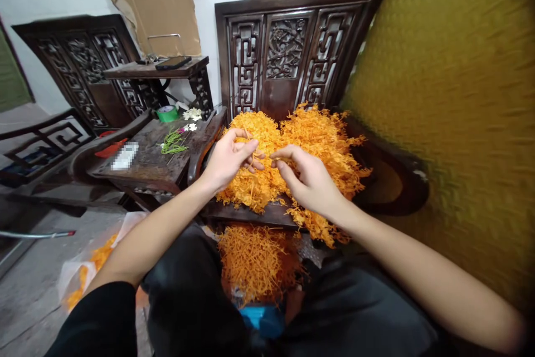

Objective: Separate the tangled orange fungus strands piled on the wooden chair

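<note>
My left hand (235, 159) is closed on a thin orange plastic stem (247, 135) that sticks up between thumb and fingers. Close beside it, my right hand (306, 174) pinches thumb against forefinger; a small orange bit seems to be at the fingertips, too small to name. Both hands hover over a heap of orange plastic sprigs (321, 134) piled on a dark carved wooden chair (288, 87). Below the seat, between my knees, lies a mass of loose orange stems (251, 259), with something blue (263, 319) under it.
At left, a dark side table (144, 151) holds green tape (167, 114), green stems (173, 141) and white flowers (192, 115). A phone (173, 62) lies on a raised stand. A plastic bag (70, 279) of orange pieces sits on the floor. Yellow-green textured material (451, 67) borders the right.
</note>
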`<state>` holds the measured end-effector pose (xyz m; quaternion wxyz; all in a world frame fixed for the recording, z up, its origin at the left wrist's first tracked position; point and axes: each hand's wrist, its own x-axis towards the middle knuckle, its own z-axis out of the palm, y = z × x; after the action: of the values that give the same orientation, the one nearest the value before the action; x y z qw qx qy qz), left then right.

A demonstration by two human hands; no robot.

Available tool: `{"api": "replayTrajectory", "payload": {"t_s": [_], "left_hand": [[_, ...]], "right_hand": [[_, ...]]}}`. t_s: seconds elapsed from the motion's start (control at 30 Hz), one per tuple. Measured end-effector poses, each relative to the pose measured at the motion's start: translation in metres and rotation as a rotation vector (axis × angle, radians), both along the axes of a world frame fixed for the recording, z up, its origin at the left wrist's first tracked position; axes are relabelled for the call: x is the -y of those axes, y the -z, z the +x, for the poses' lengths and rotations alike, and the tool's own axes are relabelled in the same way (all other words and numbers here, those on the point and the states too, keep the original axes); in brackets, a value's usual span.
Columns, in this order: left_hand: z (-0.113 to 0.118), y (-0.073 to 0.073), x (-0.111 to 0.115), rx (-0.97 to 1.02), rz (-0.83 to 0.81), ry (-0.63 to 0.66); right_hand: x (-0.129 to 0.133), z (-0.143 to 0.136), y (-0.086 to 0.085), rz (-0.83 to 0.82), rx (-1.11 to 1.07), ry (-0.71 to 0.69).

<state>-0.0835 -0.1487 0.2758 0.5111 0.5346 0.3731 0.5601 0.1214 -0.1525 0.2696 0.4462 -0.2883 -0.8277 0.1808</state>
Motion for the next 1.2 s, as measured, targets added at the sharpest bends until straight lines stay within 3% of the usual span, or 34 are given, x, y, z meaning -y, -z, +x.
{"api": "replayTrajectory", "payload": {"t_s": [0.17, 0.33, 0.47, 0.67, 0.83, 0.93, 1.03, 1.2], "left_hand": [[0.012, 0.002, 0.009, -0.026, -0.022, 0.092], [0.015, 0.002, 0.011, -0.061, 0.001, 0.170], [0.014, 0.002, 0.015, -0.124, -0.042, 0.233], [0.007, -0.007, 0.025, -0.252, -0.167, 0.253], [0.004, -0.011, 0.022, -0.034, -0.186, 0.122], [0.005, -0.009, 0.015, 0.117, -0.196, 0.033], [0.007, -0.010, 0.010, 0.237, -0.213, 0.042], [0.011, -0.013, 0.010, 0.359, -0.198, 0.089]], "right_hand": [[-0.008, -0.004, 0.004, -0.383, -0.156, 0.025], [-0.011, -0.008, 0.001, -0.421, -0.147, -0.102], [-0.009, -0.008, -0.001, -0.377, -0.057, -0.116], [-0.035, 0.009, 0.013, -0.021, 0.116, 0.185], [-0.061, 0.029, 0.022, -0.001, 0.138, 0.331], [-0.052, 0.033, 0.013, -0.099, 0.102, 0.281], [-0.030, 0.028, 0.000, -0.155, 0.068, 0.146], [-0.007, 0.017, -0.006, 0.233, 0.127, -0.058]]}}
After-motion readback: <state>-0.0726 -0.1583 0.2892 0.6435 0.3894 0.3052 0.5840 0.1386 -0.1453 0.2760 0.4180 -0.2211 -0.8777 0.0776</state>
